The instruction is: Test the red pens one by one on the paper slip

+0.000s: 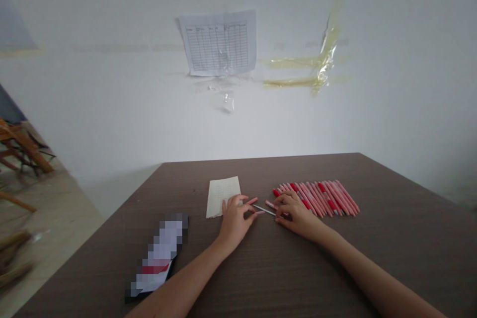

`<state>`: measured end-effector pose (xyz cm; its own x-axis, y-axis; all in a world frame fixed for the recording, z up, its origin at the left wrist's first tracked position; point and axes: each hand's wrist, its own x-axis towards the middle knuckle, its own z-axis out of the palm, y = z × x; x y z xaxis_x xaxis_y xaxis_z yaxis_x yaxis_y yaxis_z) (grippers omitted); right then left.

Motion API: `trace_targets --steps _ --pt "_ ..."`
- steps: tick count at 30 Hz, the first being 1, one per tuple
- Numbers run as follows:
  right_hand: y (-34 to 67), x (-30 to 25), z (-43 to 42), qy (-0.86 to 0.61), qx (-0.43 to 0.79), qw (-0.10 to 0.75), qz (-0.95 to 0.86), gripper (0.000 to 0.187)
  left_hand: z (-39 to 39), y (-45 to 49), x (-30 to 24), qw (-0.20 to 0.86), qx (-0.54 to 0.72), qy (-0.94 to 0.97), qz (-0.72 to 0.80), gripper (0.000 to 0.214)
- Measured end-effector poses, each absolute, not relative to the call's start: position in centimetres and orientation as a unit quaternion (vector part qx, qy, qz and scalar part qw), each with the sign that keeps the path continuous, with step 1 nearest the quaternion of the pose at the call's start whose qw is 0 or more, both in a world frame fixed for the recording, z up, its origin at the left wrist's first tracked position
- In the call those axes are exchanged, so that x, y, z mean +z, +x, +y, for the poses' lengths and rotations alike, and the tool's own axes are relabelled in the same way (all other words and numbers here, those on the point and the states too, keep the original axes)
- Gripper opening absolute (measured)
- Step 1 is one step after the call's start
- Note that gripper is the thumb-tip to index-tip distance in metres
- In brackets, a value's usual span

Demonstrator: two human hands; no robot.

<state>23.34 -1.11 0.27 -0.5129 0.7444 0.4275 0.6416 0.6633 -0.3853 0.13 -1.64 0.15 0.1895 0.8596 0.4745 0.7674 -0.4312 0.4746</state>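
Note:
My left hand (235,218) is closed, with pink pen parts (252,201) at its fingertips. One short pink piece sticks out at the top and a paler one below. Between the hands runs a thin whitish rod, like a pen refill (264,209). The thumb and fingers of my right hand (296,213) pinch its right end. Another pink pen piece (270,204) shows under the right fingers, partly hidden. Just right of that hand lies a row of pink pens (337,198), several with red parts. A sheet of pale paper (222,194) lies behind my left hand, partly covered by it.
A blurred-out flat item (160,253) with a dark edge lies on the brown table (283,268) at left. The table meets a white wall bearing a printed sheet (219,42) and yellowed tape (294,81). Wooden furniture (24,144) stands on the floor at far left.

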Motion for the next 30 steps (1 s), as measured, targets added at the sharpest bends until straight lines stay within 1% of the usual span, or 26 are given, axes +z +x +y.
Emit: trace_targets --steps 9,16,20,25,30 --pt "23.3 0.4 -1.1 -0.4 0.101 0.286 -0.865 0.007 -1.7 0.1 0.3 0.065 0.322 0.769 0.548 0.016" --pt "23.5 0.1 -0.9 -0.394 0.1 0.291 -0.866 0.007 -1.6 0.0 0.0 0.052 0.322 0.766 0.553 0.018" --pt "23.6 -0.2 -0.5 -0.401 0.076 0.308 -0.859 0.012 -1.7 0.0 0.1 0.058 0.325 0.766 0.551 0.016" --pt "24.2 -0.5 0.1 -0.456 0.034 0.317 -0.831 0.019 -1.7 0.0 0.3 0.065 0.339 0.764 0.545 0.013" --pt "24.6 -0.7 0.3 -0.482 0.03 0.298 -0.824 0.016 -1.6 0.0 0.1 0.067 0.35 0.757 0.548 0.005"
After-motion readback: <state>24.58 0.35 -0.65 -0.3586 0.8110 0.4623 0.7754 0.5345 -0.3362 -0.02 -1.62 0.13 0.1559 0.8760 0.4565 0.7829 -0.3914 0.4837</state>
